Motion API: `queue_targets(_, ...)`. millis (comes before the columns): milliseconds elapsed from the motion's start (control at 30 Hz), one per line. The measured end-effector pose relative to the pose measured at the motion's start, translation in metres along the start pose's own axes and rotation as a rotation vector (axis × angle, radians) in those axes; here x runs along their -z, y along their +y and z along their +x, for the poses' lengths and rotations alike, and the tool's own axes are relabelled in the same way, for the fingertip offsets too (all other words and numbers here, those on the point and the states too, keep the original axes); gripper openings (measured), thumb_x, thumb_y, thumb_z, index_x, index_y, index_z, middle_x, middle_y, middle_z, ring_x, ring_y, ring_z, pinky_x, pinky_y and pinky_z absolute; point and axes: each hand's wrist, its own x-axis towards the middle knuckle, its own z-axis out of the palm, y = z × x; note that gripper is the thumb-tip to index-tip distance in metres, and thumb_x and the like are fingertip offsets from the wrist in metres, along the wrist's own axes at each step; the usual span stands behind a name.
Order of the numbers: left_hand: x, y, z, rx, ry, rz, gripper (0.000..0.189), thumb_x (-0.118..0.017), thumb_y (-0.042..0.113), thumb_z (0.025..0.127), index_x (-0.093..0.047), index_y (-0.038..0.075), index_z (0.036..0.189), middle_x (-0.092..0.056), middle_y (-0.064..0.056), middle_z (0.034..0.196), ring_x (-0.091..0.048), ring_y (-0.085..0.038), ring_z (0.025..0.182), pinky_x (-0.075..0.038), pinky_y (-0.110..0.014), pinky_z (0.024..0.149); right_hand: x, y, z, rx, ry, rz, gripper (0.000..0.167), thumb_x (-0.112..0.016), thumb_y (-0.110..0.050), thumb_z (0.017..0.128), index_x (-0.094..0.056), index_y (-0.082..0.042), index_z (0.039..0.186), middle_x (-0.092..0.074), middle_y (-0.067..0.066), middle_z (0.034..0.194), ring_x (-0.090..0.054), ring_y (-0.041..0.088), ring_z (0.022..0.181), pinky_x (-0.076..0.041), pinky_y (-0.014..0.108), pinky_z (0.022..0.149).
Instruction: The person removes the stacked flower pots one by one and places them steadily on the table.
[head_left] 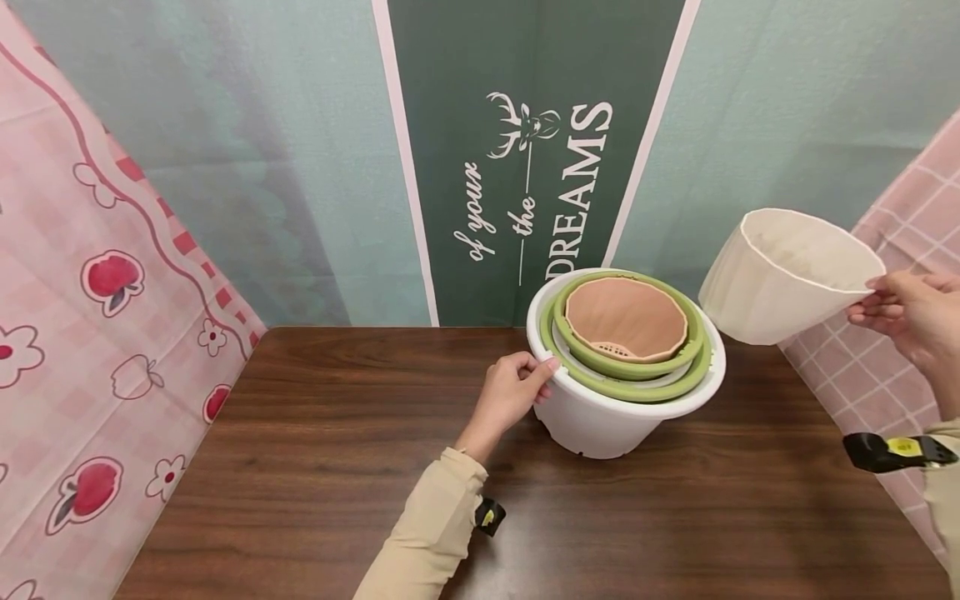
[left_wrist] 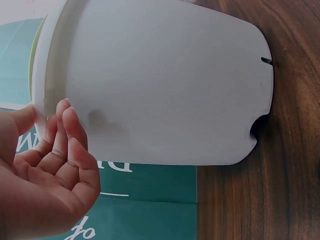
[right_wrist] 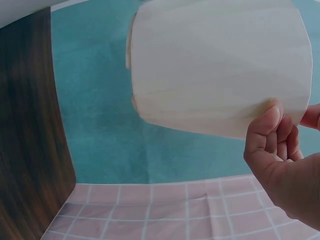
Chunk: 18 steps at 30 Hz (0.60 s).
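A person in tan sleeves (head_left: 431, 521) handles round flowerpots at a dark brown, wood-grained bench (head_left: 337, 442). At about 8 o'clock on the rim of a large, smooth white round pot (head_left: 596, 421), the left hand (head_left: 512, 390) pinches the edge between thumb and forefinger, its other fingers loosely curled. That pot stands upright on the bench, notches showing along its base. Nested inside are a wider green-rimmed round pot (head_left: 648, 393), a smaller green-rimmed round pot (head_left: 637, 371) and, innermost, a fluted terracotta-coloured pot (head_left: 626, 317) with holes in its base.

At 2 o'clock from the stack, the right hand (head_left: 926, 321) clamps thumb and fingers on the rim of a cream fluted pot (head_left: 757, 292), held tilted in the air with its base toward 7 o'clock. Behind, at 12 o'clock, hangs a teal-and-green cloth (head_left: 645, 50) lettered "DREAMS"; pink fruit-print cloth (head_left: 67, 367) hangs at 9 o'clock.
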Motion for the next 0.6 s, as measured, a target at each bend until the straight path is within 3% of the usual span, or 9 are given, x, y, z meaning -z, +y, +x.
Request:
queue_targets(67,0.0,0.0,0.0,-0.005,0.001,0.002,0.029,-0.063,0.03,0.086,-0.061,0.004,0.074,-0.061,-0.002,0.059,-0.057,-0.009,0.054,-0.045,-0.023,0.051,0.016,0.01,0.009,0.002,0.039,-0.028,0.032,-0.04,0.007,0.092,-0.066,0.003,0.073,-0.064,0.016,0.06,-0.064,0.026,0.05,-0.049,0.036,0.044)
queue_targets(133,0.0,0.0,0.0,-0.009,0.001,0.004,0.029,-0.063,0.03,0.087,-0.061,0.004,0.074,-0.061,-0.002,0.059,-0.057,-0.009,0.054,-0.045,-0.023,0.051,0.013,0.013,0.006,-0.005,0.088,-0.033,0.028,-0.043,0.007,0.091,-0.065,0.004,0.073,-0.063,0.016,0.06,-0.063,0.026,0.049,-0.049,0.036,0.043)
queue_targets(333,-0.001,0.0,0.0,-0.012,0.0,0.007,0.029,-0.062,0.031,0.087,-0.06,0.004,0.074,-0.06,-0.001,0.058,-0.056,-0.008,0.053,-0.044,-0.022,0.049,-0.062,-0.003,-0.043,-0.12,0.139,-0.029,0.034,-0.041,0.005,0.091,-0.063,0.0,0.066,-0.06,0.011,0.057,-0.061,0.022,0.046,-0.051,0.03,0.045)
queue_targets(400,-0.001,0.0,0.0,-0.015,0.001,0.006,0.029,-0.062,0.03,0.087,-0.06,0.004,0.074,-0.06,-0.001,0.058,-0.056,-0.008,0.053,-0.043,-0.022,0.049,-0.078,-0.003,-0.055,-0.128,0.169,-0.057,0.034,-0.043,0.004,0.09,-0.063,-0.002,0.064,-0.06,0.008,0.057,-0.06,0.02,0.046,-0.051,0.028,0.045)
queue_targets(500,-0.001,0.0,0.0,-0.021,0.002,0.012,0.029,-0.062,0.03,0.087,-0.061,0.004,0.074,-0.06,-0.001,0.058,-0.056,-0.008,0.053,-0.043,-0.021,0.048,-0.088,0.001,-0.064,-0.142,0.215,-0.089,0.032,-0.048,0.004,0.088,-0.065,-0.003,0.062,-0.061,0.007,0.057,-0.061,0.018,0.046,-0.051,0.027,0.046)
queue_targets(600,0.0,0.0,0.0,-0.039,0.006,0.019,0.029,-0.062,0.029,0.087,-0.06,0.004,0.073,-0.06,-0.001,0.057,-0.057,-0.008,0.052,-0.042,-0.021,0.048,-0.085,0.012,-0.066,-0.167,0.249,-0.144,0.03,-0.052,0.001,0.087,-0.066,-0.005,0.061,-0.061,0.006,0.057,-0.061,0.018,0.047,-0.051,0.027,0.046)
